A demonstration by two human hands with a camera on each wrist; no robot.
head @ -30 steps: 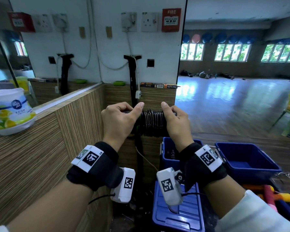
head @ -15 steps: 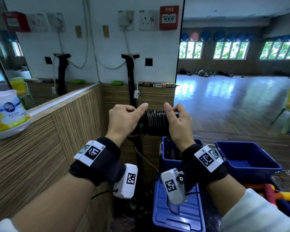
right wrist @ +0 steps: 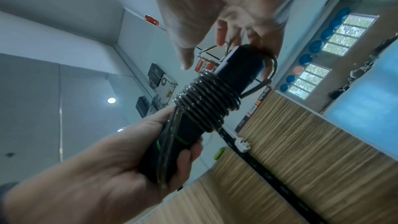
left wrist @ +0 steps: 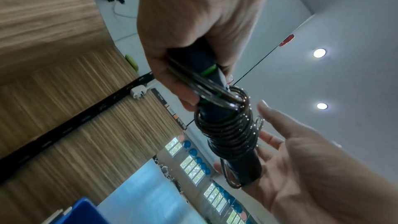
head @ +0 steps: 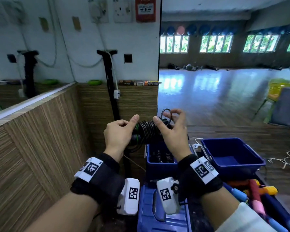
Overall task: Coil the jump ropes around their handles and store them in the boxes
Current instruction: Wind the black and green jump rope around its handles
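A black jump rope (head: pixel 147 131) is wound in tight turns around its two black handles with green rings, held level at chest height. My left hand (head: pixel 122 129) grips the handles' left end (left wrist: pixel 193 67), thumb stretched toward the coil (left wrist: pixel 228 130). My right hand (head: pixel 171 121) is at the right end, fingers curled on a loose loop of rope (head: pixel 166 114) beside the handle tip (right wrist: pixel 243 60). Below stands a blue box (head: pixel 159 171) with coiled ropes inside. An empty blue box (head: pixel 231 154) stands to its right.
A wood-panelled wall (head: pixel 40 139) runs close along my left and ahead. A blue lid (head: pixel 147 216) lies under my wrists. Colourful rope handles (head: pixel 254 193) lie at the lower right. A black pole (head: pixel 110 91) leans in the corner. Open wooden floor lies to the right.
My right hand let go of the coil's right end and now lifts a loose loop of rope there. Both hands sit lower in the view. The left grip is unchanged.
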